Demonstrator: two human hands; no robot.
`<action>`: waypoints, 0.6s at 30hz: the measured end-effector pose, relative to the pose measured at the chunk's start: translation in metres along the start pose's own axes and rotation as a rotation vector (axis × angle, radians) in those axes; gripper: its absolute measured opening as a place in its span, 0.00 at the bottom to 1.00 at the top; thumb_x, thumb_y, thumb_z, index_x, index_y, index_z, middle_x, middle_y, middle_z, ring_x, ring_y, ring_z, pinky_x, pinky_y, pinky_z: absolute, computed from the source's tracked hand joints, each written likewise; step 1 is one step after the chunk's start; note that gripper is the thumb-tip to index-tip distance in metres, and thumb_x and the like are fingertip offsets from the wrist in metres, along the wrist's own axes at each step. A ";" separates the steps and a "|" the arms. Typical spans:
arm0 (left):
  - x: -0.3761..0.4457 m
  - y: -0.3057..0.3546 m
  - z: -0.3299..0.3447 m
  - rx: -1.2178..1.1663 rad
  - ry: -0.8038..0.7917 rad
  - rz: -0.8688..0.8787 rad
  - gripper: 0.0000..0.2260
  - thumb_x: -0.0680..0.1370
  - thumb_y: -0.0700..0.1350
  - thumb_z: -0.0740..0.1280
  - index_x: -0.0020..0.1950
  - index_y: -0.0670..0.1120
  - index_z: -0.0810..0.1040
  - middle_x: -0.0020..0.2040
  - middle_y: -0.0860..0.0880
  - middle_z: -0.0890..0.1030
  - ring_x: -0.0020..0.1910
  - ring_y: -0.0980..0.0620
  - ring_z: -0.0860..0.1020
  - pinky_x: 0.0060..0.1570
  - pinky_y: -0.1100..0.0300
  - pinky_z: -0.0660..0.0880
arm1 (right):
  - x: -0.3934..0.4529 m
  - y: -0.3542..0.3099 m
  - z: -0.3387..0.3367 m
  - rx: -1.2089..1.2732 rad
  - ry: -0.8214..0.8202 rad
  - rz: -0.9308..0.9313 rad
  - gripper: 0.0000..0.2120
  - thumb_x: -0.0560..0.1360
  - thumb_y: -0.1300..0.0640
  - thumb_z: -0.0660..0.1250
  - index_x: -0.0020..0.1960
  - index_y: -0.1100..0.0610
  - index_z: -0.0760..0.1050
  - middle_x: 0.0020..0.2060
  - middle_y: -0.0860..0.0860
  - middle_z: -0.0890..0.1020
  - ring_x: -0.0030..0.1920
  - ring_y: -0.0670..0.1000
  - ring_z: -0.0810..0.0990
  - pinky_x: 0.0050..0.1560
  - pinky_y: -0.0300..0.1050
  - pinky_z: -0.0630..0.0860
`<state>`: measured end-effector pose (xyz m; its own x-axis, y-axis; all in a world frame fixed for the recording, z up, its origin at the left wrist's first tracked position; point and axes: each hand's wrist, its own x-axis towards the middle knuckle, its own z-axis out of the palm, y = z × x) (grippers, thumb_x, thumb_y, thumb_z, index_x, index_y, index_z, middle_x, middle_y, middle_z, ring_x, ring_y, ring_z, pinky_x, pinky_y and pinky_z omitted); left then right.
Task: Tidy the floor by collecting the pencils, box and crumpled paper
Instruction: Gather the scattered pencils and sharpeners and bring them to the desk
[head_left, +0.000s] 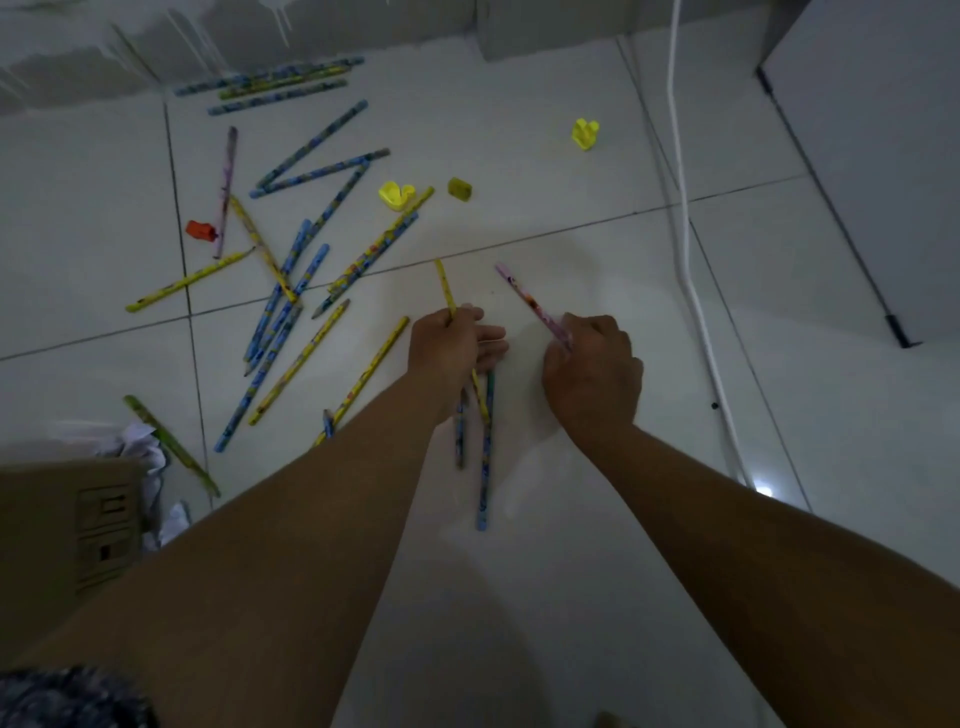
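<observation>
Cardboard box (67, 525) cut by left edge; crumpled paper (150, 452) partly hidden behind.

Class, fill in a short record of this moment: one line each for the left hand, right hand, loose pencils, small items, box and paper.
left hand: left hand closed on a small bundle of yellow and blue pencils
right hand: right hand gripping a pink patterned pencil
loose pencils: many scattered blue and yellow pencils on the white tiled floor
small items: red sharpener, yellow sharpener
box: brown cardboard box, lower left
paper: crumpled white paper beside the box
</observation>
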<state>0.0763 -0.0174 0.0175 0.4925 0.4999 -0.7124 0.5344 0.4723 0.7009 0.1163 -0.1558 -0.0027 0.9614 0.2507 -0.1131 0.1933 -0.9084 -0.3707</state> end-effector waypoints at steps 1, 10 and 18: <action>-0.001 0.001 -0.001 -0.011 -0.029 -0.028 0.11 0.85 0.45 0.59 0.57 0.39 0.76 0.46 0.42 0.85 0.41 0.47 0.85 0.48 0.52 0.83 | 0.000 0.001 0.000 -0.018 0.002 0.007 0.16 0.77 0.53 0.63 0.64 0.52 0.76 0.58 0.54 0.77 0.58 0.58 0.75 0.54 0.54 0.70; -0.003 -0.002 -0.010 -0.011 -0.083 -0.062 0.15 0.81 0.47 0.68 0.62 0.37 0.78 0.53 0.42 0.85 0.49 0.49 0.85 0.48 0.57 0.82 | -0.007 -0.017 0.001 0.237 -0.100 0.047 0.07 0.79 0.54 0.63 0.53 0.54 0.78 0.49 0.53 0.80 0.49 0.55 0.79 0.52 0.48 0.73; -0.023 0.010 -0.019 -0.163 -0.108 -0.160 0.10 0.83 0.44 0.63 0.55 0.39 0.79 0.43 0.45 0.84 0.33 0.55 0.82 0.30 0.64 0.78 | -0.031 -0.047 -0.004 0.575 -0.236 -0.074 0.05 0.76 0.54 0.70 0.47 0.53 0.83 0.42 0.48 0.86 0.41 0.42 0.81 0.43 0.33 0.76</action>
<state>0.0573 -0.0097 0.0417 0.4856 0.3335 -0.8081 0.4977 0.6545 0.5692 0.0785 -0.1225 0.0220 0.8679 0.4324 -0.2444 0.0583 -0.5773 -0.8144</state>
